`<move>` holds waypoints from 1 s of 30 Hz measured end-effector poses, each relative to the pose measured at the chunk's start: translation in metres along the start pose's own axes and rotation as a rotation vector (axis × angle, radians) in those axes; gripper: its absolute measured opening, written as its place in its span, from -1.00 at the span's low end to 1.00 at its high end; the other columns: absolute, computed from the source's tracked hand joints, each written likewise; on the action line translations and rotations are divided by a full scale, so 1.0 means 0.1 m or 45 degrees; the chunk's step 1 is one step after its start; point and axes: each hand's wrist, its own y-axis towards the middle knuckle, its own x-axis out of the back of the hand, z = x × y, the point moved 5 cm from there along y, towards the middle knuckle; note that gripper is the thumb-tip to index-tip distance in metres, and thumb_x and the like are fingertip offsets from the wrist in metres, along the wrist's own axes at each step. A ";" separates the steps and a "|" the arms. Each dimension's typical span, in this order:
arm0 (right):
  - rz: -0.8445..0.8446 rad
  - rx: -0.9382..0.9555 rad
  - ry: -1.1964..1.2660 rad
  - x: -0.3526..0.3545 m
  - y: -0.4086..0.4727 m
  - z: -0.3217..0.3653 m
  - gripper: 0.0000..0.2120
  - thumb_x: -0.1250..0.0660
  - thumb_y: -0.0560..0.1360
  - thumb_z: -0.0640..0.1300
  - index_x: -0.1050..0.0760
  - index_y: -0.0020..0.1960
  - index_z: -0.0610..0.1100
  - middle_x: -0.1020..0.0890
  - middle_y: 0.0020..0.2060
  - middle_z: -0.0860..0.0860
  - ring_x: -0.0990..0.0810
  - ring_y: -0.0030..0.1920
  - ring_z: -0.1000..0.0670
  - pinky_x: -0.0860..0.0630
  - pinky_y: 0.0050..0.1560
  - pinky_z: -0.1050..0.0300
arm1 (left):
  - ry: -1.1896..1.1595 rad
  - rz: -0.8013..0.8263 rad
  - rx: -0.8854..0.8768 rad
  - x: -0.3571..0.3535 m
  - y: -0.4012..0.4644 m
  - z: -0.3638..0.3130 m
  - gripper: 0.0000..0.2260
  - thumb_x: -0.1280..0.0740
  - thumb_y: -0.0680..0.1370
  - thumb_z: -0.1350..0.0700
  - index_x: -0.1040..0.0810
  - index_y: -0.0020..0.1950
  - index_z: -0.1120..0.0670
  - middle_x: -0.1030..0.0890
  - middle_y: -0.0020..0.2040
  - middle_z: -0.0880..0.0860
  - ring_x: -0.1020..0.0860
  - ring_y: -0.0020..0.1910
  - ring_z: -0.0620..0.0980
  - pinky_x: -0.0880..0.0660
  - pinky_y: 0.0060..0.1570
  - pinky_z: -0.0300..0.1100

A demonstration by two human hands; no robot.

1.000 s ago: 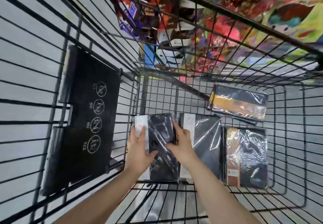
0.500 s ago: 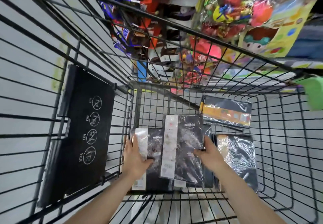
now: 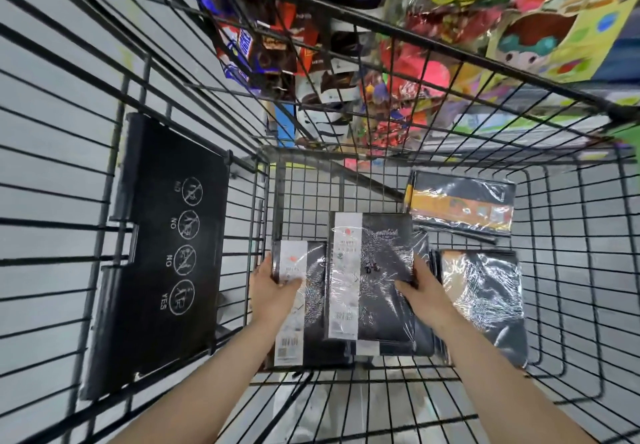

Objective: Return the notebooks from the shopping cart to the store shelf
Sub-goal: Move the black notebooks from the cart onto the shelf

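Note:
Several plastic-wrapped notebooks lie on the floor of the black wire shopping cart (image 3: 585,305). My right hand (image 3: 420,291) grips the right edge of a black notebook with a white strip (image 3: 372,270), holding it raised and partly over its neighbours. My left hand (image 3: 273,287) holds the left edge of a second black notebook with a white strip (image 3: 301,308), thumb on its cover. Another dark notebook (image 3: 485,301) lies at the right. A notebook with an orange band (image 3: 460,201) lies at the far right corner.
The cart's folded black child seat flap (image 3: 162,256) with NO/YES icons stands at the left. Beyond the cart's front wall a store shelf holds chocolate packs (image 3: 256,38) and colourful toy packages (image 3: 467,27). Grey floor shows through the wires.
My right hand has lifted the strip notebook a little higher and toward the middle of the cart. My left hand still holds the left notebook. The view has tilted up slightly toward the shelf.

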 end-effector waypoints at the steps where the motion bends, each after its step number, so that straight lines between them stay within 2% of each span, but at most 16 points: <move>1: 0.001 0.002 0.015 0.00 0.00 0.00 -0.33 -0.23 0.54 -0.20 0.06 0.52 -0.01 -0.25 0.46 -0.05 -0.29 0.42 -0.10 -0.21 0.44 -0.10 | -0.029 0.001 0.025 0.00 0.00 0.01 -0.25 -0.47 0.36 0.18 -0.21 0.46 -0.10 -0.47 0.25 0.09 -0.57 0.08 0.11 -0.53 0.12 0.11; 5: 0.007 0.014 0.039 0.00 0.03 -0.04 -0.33 -0.25 0.53 -0.18 0.02 0.51 0.03 -0.28 0.45 -0.03 -0.29 0.42 -0.07 -0.23 0.44 -0.11 | -0.189 0.017 0.083 -0.01 -0.05 0.01 -0.29 -0.43 0.38 0.27 -0.23 0.42 -0.13 -0.49 0.21 0.08 -0.58 -0.02 0.01 -0.55 -0.06 -0.10; 8: 0.003 0.024 0.057 0.01 0.02 -0.03 -0.34 -0.24 0.54 -0.20 0.02 0.51 0.00 -0.28 0.44 -0.02 -0.27 0.43 -0.07 -0.20 0.45 -0.04 | -0.201 0.093 0.036 0.02 -0.13 0.02 -0.28 -0.38 0.41 0.33 -0.19 0.43 -0.17 -0.49 0.24 0.07 -0.58 0.02 0.04 -0.56 0.00 -0.06; 9: 0.004 0.031 0.060 0.01 0.02 -0.02 -0.35 -0.23 0.55 -0.20 0.02 0.51 0.00 -0.28 0.45 -0.01 -0.28 0.42 -0.06 -0.21 0.43 0.00 | -0.174 0.146 0.027 0.03 -0.16 0.03 -0.25 -0.36 0.43 0.34 -0.15 0.46 -0.19 -0.49 0.25 0.05 -0.59 -0.05 0.01 -0.58 -0.06 -0.08; 11: 0.035 0.051 0.070 -0.01 -0.01 0.01 -0.36 -0.20 0.57 -0.17 0.06 0.51 0.04 -0.20 0.47 0.04 -0.32 0.38 -0.03 -0.25 0.36 0.06 | -0.051 0.231 -0.026 0.08 -0.24 0.01 -0.20 -0.32 0.46 0.35 -0.03 0.50 -0.21 -0.44 0.32 -0.02 -0.55 -0.30 -0.13 -0.54 -0.33 -0.25; 13: 0.106 0.064 0.123 -0.03 -0.09 0.07 -0.30 -0.21 0.56 -0.18 0.14 0.51 0.12 -0.07 0.48 0.09 -0.28 0.41 -0.06 -0.27 0.35 0.02 | 0.148 0.308 -0.118 0.11 -0.33 -0.04 -0.16 -0.30 0.48 0.36 0.10 0.51 -0.20 -0.31 0.32 -0.17 -0.51 -0.37 -0.28 -0.45 -0.42 -0.42; 15: 0.173 0.056 0.145 -0.03 -0.16 0.11 -0.14 -0.28 0.50 -0.29 0.22 0.49 0.18 0.03 0.52 0.02 -0.25 0.41 -0.03 -0.37 0.28 0.01 | 0.270 0.380 -0.199 0.12 -0.43 -0.13 -0.13 -0.29 0.49 0.35 0.20 0.49 -0.22 -0.23 0.24 -0.24 -0.55 -0.23 -0.29 -0.46 -0.34 -0.46; 17: 0.226 0.042 0.125 0.01 -0.27 0.15 -0.03 -0.28 0.44 -0.42 0.26 0.47 0.21 0.07 0.53 -0.03 -0.40 0.31 -0.04 -0.51 0.05 0.09 | 0.330 0.411 -0.270 0.14 -0.50 -0.24 -0.13 -0.29 0.50 0.33 0.24 0.46 -0.27 -0.17 0.27 -0.27 -0.55 0.06 -0.15 -0.48 -0.10 -0.41; 19: 0.220 0.049 0.157 0.06 -0.40 0.21 -0.01 -0.28 0.42 -0.44 0.25 0.48 0.22 0.02 0.52 -0.05 -0.47 0.22 -0.02 -0.51 0.07 0.07 | 0.335 0.418 -0.339 0.16 -0.56 -0.38 -0.15 -0.29 0.51 0.29 0.22 0.45 -0.28 -0.17 0.36 -0.26 -0.36 0.25 -0.18 -0.33 0.16 -0.38; 20: 0.192 0.078 0.189 0.09 -0.46 0.23 -0.03 -0.30 0.42 -0.42 0.21 0.47 0.23 -0.04 0.52 -0.04 -0.43 0.25 0.00 -0.47 0.17 0.07 | 0.336 0.420 -0.362 0.17 -0.59 -0.45 -0.17 -0.28 0.52 0.29 0.22 0.44 -0.27 -0.19 0.38 -0.24 -0.32 0.26 -0.21 -0.29 0.19 -0.37; 22: 0.096 0.136 0.284 0.18 -0.58 0.29 -0.13 -0.30 0.46 -0.36 0.10 0.47 0.23 -0.11 0.51 0.01 -0.26 0.42 -0.02 -0.25 0.38 0.01 | 0.338 0.383 -0.397 0.22 -0.68 -0.60 -0.22 -0.24 0.54 0.31 0.19 0.46 -0.22 -0.27 0.40 -0.15 -0.37 0.22 -0.18 -0.32 0.18 -0.34; 24: 0.017 0.167 0.340 0.32 -0.75 0.36 -0.25 -0.27 0.51 -0.31 0.01 0.49 0.18 -0.17 0.48 0.05 -0.17 0.47 -0.03 -0.17 0.41 0.00 | 0.330 0.335 -0.426 0.28 -0.78 -0.75 -0.29 -0.21 0.56 0.29 0.12 0.50 -0.15 -0.40 0.38 -0.02 -0.50 0.10 -0.11 -0.43 0.06 -0.33; 25: -0.009 0.184 0.341 0.40 -0.84 0.40 -0.29 -0.26 0.52 -0.27 -0.01 0.49 0.17 -0.19 0.48 0.05 -0.19 0.46 -0.02 -0.18 0.40 -0.01 | 0.337 0.319 -0.444 0.31 -0.83 -0.83 -0.33 -0.20 0.57 0.28 0.09 0.51 -0.14 -0.46 0.32 0.02 -0.55 -0.05 -0.09 -0.47 -0.08 -0.35; 27: -0.069 0.234 0.345 0.57 -1.02 0.46 -0.35 -0.24 0.53 -0.25 -0.06 0.47 0.18 -0.24 0.45 0.08 -0.26 0.38 0.03 -0.27 0.32 0.03 | 0.353 0.306 -0.481 0.38 -0.97 -1.01 -0.37 -0.18 0.59 0.26 0.05 0.51 -0.17 -0.55 0.17 0.03 -0.53 -0.31 -0.07 -0.45 -0.34 -0.36; 29: -0.115 0.256 0.388 0.75 -1.21 0.50 -0.39 -0.22 0.54 -0.28 -0.11 0.46 0.14 -0.34 0.35 0.11 -0.35 0.25 0.07 -0.34 0.15 0.13 | 0.351 0.300 -0.541 0.42 -1.09 -1.18 -0.40 -0.18 0.59 0.22 -0.02 0.50 -0.21 -0.53 0.12 -0.03 -0.52 -0.31 -0.10 -0.47 -0.31 -0.26; 30: -0.141 0.269 0.401 0.84 -1.30 0.50 -0.40 -0.21 0.54 -0.29 -0.13 0.46 0.13 -0.35 0.36 0.10 -0.37 0.26 0.05 -0.34 0.13 0.16 | 0.359 0.294 -0.584 0.43 -1.17 -1.27 -0.43 -0.18 0.60 0.21 -0.05 0.50 -0.21 -0.51 0.12 -0.06 -0.49 -0.28 -0.20 -0.46 -0.27 -0.28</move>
